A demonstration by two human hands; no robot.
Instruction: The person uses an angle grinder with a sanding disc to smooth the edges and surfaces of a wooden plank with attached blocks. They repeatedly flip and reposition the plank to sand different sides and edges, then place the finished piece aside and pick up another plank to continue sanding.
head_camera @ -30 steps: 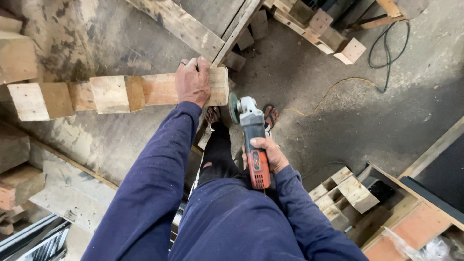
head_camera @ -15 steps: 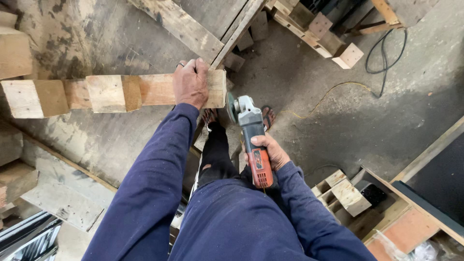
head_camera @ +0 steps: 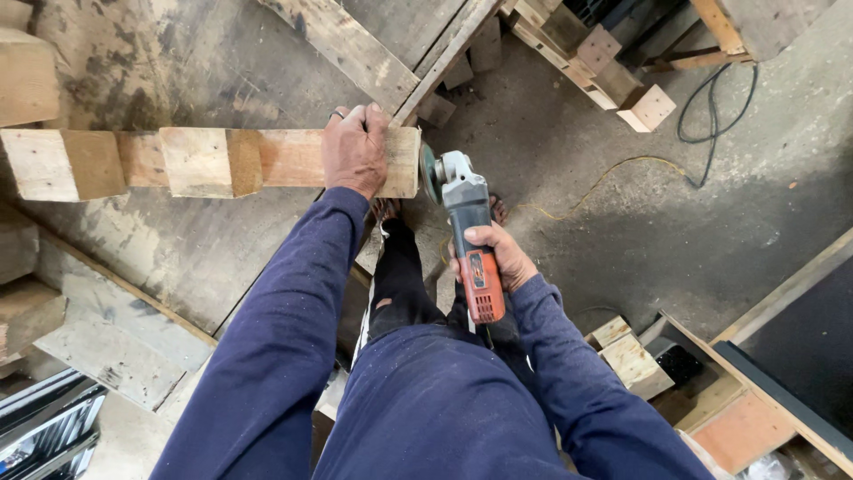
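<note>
My left hand (head_camera: 354, 149) presses down on the right end of a wooden pallet rail (head_camera: 209, 161) made of a plank with blocks under it. My right hand (head_camera: 496, 252) grips an angle grinder (head_camera: 466, 233) with a grey head and an orange rear body. The grinder's disc (head_camera: 428, 173) stands just beside the rail's right end face, very close or touching; I cannot tell which. My legs in dark blue trousers fill the lower middle.
A large worn pallet deck (head_camera: 178, 258) lies beneath the rail. More pallets and wooden blocks (head_camera: 613, 67) sit at the upper right, with a black cable (head_camera: 720, 116) and a thin yellow cord (head_camera: 604, 173) on the concrete floor. Loose wooden blocks (head_camera: 631, 356) lie at my right.
The rail and my left hand sit higher in view than before. The grinder's disc has stayed close to the rail's right end.
</note>
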